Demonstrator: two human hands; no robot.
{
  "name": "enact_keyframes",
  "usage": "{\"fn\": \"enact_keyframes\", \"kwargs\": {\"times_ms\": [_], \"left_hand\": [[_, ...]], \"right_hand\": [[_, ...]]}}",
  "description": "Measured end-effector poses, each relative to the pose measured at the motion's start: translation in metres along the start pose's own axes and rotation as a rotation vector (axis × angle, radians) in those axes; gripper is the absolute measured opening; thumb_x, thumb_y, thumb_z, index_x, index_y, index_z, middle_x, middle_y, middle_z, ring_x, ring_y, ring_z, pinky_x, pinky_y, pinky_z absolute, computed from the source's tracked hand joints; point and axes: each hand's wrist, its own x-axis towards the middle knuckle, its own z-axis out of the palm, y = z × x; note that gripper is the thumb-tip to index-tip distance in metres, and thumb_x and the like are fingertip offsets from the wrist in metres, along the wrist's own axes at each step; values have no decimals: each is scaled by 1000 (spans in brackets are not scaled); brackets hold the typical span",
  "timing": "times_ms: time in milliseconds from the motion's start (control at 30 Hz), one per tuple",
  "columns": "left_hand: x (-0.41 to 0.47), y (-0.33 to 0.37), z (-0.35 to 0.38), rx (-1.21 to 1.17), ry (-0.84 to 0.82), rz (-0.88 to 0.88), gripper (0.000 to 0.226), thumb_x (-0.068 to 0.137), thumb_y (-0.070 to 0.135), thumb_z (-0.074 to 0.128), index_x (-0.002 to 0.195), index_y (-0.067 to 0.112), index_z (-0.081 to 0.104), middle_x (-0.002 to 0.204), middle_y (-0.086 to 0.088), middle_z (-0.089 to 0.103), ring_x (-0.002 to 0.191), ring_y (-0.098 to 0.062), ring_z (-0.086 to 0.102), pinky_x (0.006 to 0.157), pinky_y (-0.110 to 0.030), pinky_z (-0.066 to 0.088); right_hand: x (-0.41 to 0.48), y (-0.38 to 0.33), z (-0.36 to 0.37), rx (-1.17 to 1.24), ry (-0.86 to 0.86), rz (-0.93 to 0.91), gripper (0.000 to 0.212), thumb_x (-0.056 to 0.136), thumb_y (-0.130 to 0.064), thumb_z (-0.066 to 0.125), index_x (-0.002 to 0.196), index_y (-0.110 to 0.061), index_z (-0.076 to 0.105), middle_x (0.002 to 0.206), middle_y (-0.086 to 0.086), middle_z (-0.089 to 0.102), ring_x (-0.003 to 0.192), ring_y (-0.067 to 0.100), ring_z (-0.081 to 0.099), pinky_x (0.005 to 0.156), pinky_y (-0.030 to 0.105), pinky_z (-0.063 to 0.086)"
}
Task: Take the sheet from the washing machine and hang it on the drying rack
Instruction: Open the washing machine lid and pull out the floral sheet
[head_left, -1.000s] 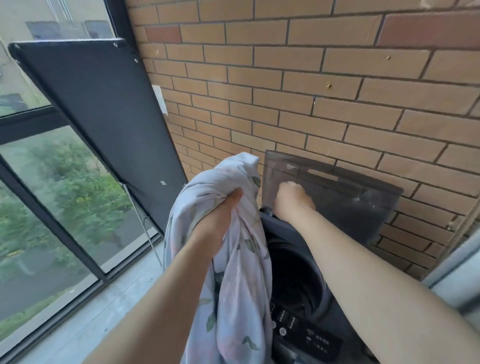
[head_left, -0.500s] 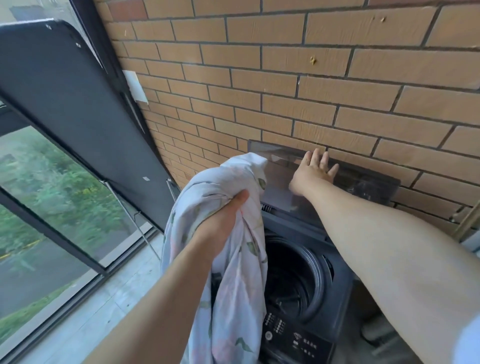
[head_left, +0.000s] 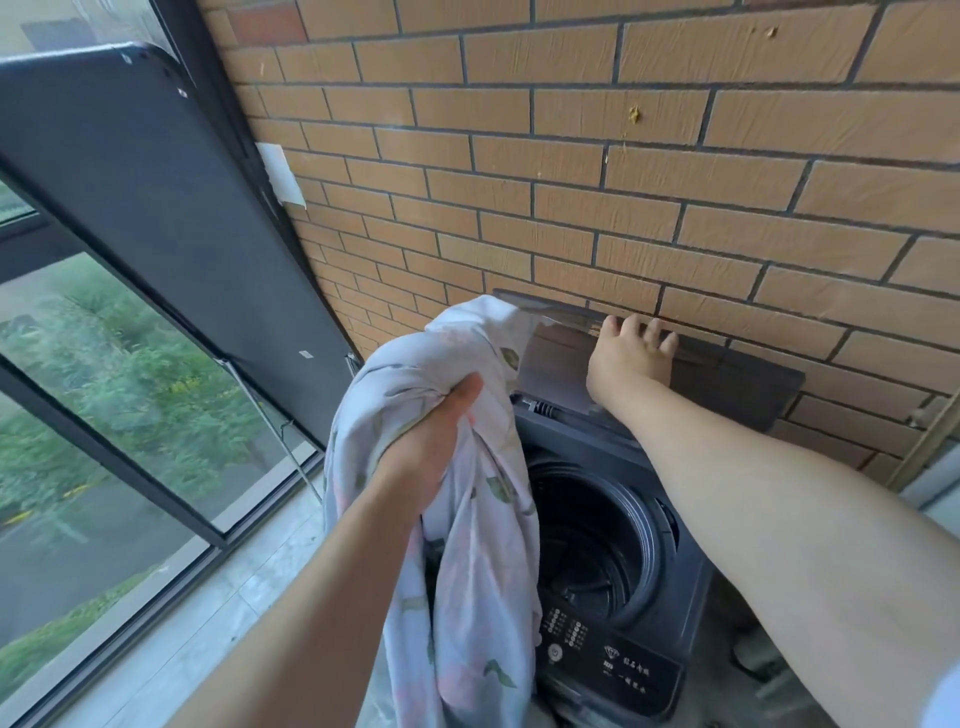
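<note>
At centre, the left grip (head_left: 431, 441) clutches the bunched sheet (head_left: 483, 571) clear of the washing machine (head_left: 613, 660); the right grip (head_left: 623, 358), spread flat, touches the raised lid (head_left: 727, 384), probably to close it.

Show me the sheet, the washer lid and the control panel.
sheet (head_left: 483, 561): head view, hanging folds.
washer lid (head_left: 737, 387): head view, dark right part.
control panel (head_left: 618, 662): head view, printed front face.
</note>
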Motion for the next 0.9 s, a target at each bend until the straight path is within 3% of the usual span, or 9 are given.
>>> {"fn": "enact_keyframes", "kwargs": {"times_ms": [100, 200, 300, 400, 567, 667, 733, 900], "left_hand": [[-12, 1, -14, 6, 20, 1, 59, 81, 51, 77, 132, 26, 61, 126, 5, 67, 119, -17, 60, 112, -41, 41], [-25, 0, -33, 10, 21, -8, 54, 81, 54, 75, 127, 30, 61, 120, 9, 66, 112, -14, 59, 105, -37, 42], [-41, -3, -55, 9, -5, -19, 44, 86, 53, 71, 122, 33, 56, 110, 13, 63, 107, -11, 54, 95, -33, 37], [-51, -9, -78, 39, 16, -23, 61, 78, 61, 76, 128, 29, 61, 121, 9, 67, 114, -15, 60, 105, -38, 43], [-61, -21, -116, 30, 82, -14, 55, 83, 56, 73, 127, 25, 62, 121, 9, 66, 112, -14, 58, 103, -33, 40], [-71, -22, -126, 34, 105, -10, 36, 88, 50, 70, 115, 30, 58, 97, 13, 60, 90, -9, 55, 94, -28, 36], [-74, -26, -132, 3, 108, -6, 27, 92, 45, 68, 111, 31, 54, 87, 18, 55, 76, 2, 50, 91, -24, 34], [-80, -29, -133, 27, 138, 35, 31, 96, 40, 63, 120, 35, 43, 102, 16, 47, 103, -5, 43, 81, -12, 31]], "right_hand": [[-21, -3, -3, -13, 54, -43, 72, 87, -16, 64, 151, -18, 31, 152, 18, 35, 142, 41, 33, 115, 55, 27], [-47, -9, 0, 5, 80, -77, 59, 87, -9, 60, 140, -20, 39, 135, 17, 47, 121, 38, 53, 102, 48, 39], [-72, -20, 13, -9, 36, -115, 53, 87, -7, 56, 137, -17, 42, 130, 16, 53, 116, 36, 57, 97, 45, 40], [-96, -31, 33, -46, -53, -198, 49, 88, -5, 52, 135, -14, 43, 128, 16, 60, 118, 36, 57, 98, 45, 41], [-131, -47, 77, -93, -180, -287, 53, 89, -4, 55, 138, -12, 36, 132, 21, 55, 118, 40, 56, 98, 47, 44], [-140, -51, 97, -121, -248, -304, 51, 90, -6, 54, 138, -14, 38, 137, 19, 49, 123, 38, 52, 100, 46, 42], [-142, -54, 110, -122, -327, -333, 53, 90, -3, 53, 140, -12, 37, 139, 20, 44, 121, 38, 53, 100, 46, 43], [-134, -49, 137, -90, -577, -382, 49, 87, 1, 47, 135, -8, 38, 142, 23, 29, 108, 38, 56, 84, 40, 52]]}}
